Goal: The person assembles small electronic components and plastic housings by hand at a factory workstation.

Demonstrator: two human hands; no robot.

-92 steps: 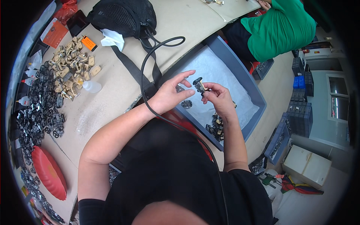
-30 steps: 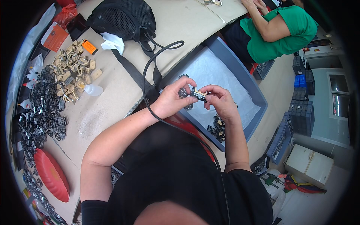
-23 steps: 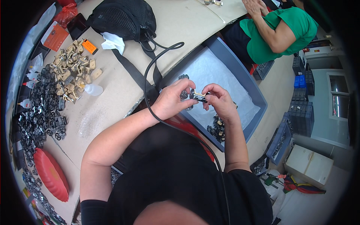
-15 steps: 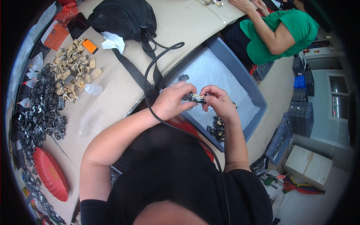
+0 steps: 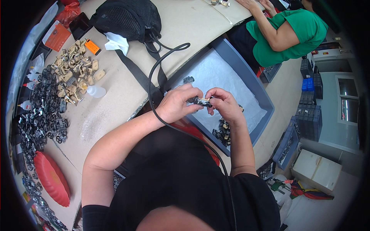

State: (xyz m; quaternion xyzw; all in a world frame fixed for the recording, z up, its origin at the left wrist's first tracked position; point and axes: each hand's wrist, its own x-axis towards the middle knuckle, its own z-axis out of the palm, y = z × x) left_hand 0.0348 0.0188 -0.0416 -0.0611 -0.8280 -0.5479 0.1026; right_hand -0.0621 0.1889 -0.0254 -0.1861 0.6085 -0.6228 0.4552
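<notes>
Between my two hands, over a grey-blue tray [image 5: 246, 76], is a small black toy vehicle part [image 5: 203, 102] with a tan strip along its top. My left hand [image 5: 178, 103] pinches its left end between thumb and fingers. The thumb and fingertips of my right hand [image 5: 227, 107] close on its right end, at the tan strip. My fingers hide much of the part. White sheeting [image 5: 223, 71] lines the tray. On it lie one black piece [image 5: 188, 79] beyond my left hand and a cluster of black-and-tan pieces [image 5: 221, 133] beside my right wrist.
At left, the table holds heaped black wheeled parts [image 5: 42, 111], tan pieces [image 5: 75, 71], a white bottle [image 5: 96, 91] and a red dish [image 5: 52, 179]. A black mesh bag [image 5: 125, 19] stands farther back. A black cable [image 5: 150, 84] crosses my left wrist. Someone in green [image 5: 289, 38] sits at far right.
My hands and the part between them stay almost in place, with only slight finger shifts. The co-worker's arm has moved slightly left.
</notes>
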